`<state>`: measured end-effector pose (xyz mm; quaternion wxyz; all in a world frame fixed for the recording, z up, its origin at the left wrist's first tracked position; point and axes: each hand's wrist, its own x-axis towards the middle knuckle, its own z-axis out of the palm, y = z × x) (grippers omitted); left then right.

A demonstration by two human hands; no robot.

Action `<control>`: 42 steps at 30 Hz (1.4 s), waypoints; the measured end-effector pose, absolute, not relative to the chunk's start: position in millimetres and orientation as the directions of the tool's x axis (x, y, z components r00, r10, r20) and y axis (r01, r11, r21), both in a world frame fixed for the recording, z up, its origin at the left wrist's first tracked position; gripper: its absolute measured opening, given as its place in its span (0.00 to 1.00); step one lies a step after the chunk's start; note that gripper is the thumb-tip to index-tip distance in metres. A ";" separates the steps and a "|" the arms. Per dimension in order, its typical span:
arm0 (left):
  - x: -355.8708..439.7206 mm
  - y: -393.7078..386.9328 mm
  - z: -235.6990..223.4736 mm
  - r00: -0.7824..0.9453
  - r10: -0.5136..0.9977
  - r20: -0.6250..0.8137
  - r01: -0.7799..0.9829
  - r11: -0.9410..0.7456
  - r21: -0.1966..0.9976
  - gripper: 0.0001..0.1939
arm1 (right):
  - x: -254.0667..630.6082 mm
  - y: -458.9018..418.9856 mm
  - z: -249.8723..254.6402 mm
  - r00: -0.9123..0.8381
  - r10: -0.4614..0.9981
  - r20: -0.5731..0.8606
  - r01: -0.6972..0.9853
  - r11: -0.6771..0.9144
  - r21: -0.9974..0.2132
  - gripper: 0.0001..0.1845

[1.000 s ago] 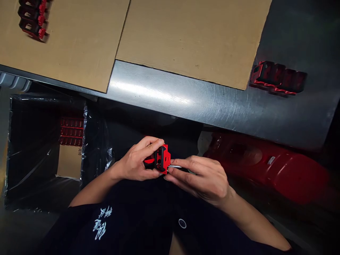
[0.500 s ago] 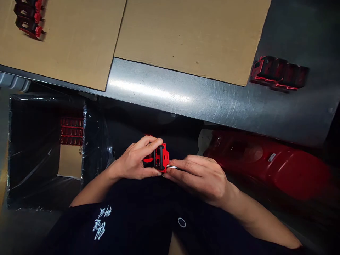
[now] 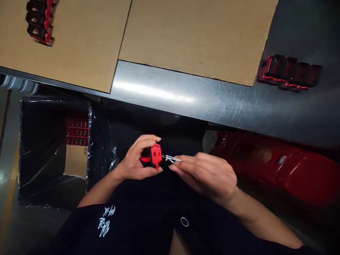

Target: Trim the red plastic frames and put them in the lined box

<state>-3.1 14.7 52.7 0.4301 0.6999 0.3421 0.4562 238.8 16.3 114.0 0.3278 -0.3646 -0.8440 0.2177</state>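
Note:
My left hand (image 3: 136, 161) is wrapped round a small red-and-black plastic housing (image 3: 156, 154), thumb below and fingers above, its red face turned to the right. Just right of that face, my right hand (image 3: 209, 173) pinches some thin silvery metal prongs (image 3: 172, 158) between thumb and fingers. Whether these are one tool, such as tweezers, or loose pieces is too blurred to tell. Their left ends lie close to the housing, with a small gap visible.
Cardboard sheets (image 3: 196, 39) cover part of the metal table (image 3: 164, 85). Similar housings stand in rows at the upper left (image 3: 39, 24) and right (image 3: 289, 72). A plastic-lined box (image 3: 39, 152) at left holds more housings (image 3: 77, 131). A red stool-like object (image 3: 297, 173) sits at right.
My left hand has turned the housing so its red face shows more. My right hand has drawn slightly away to the right with the silvery prongs, opening a gap.

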 end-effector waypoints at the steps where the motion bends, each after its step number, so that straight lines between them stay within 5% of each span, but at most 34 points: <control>1: -3.6 12.9 51.3 0.311 0.883 0.350 0.057 -0.385 0.921 0.42 | 239.8 20.5 111.2 -0.469 0.788 0.399 0.496 0.609 -0.619 0.10; 8: -4.8 2.0 48.8 0.246 0.921 0.303 -0.040 -0.303 0.952 0.41 | 252.2 101.2 63.6 -0.041 0.868 0.495 0.759 0.349 -0.550 0.08; 16: -2.5 1.5 52.2 0.234 0.912 0.336 -0.074 -0.328 0.942 0.42 | 260.8 165.1 25.7 -0.004 0.906 0.422 0.794 0.260 -0.550 0.11; 22: -3.1 3.2 46.2 0.205 0.886 0.415 0.104 -0.442 0.891 0.44 | 244.1 126.4 58.8 0.076 0.886 0.457 0.704 0.277 -0.654 0.06; 24: -3.8 5.1 45.4 0.217 0.863 0.457 0.182 -0.496 0.849 0.45 | 231.7 97.6 79.3 0.020 0.950 0.310 0.515 0.256 -0.818 0.03; 26: -4.6 7.7 44.9 0.245 0.829 0.504 0.227 -0.554 0.801 0.46 | 219.4 70.8 96.0 -0.288 0.957 0.026 0.292 0.113 -0.950 0.05; 30: -5.8 12.3 43.6 0.296 0.784 0.545 0.259 -0.616 0.744 0.45 | 202.8 44.4 107.8 -0.532 0.804 -0.266 0.170 -0.206 -0.964 0.09; 36: -4.9 17.3 46.3 0.336 0.742 0.580 0.295 -0.668 0.683 0.41 | 193.8 43.8 105.0 -0.466 0.826 -0.317 0.185 -0.259 -0.948 0.04; 40: -1.9 17.2 47.9 0.326 0.761 0.562 0.254 -0.643 0.723 0.44 | 197.3 47.3 97.1 -0.464 0.839 -0.284 0.250 -0.183 -0.951 0.20; 42: -0.2 15.6 47.2 0.289 0.793 0.536 0.184 -0.595 0.782 0.46 | 204.5 51.8 85.8 -0.319 0.902 -0.291 0.223 -0.227 -0.948 0.24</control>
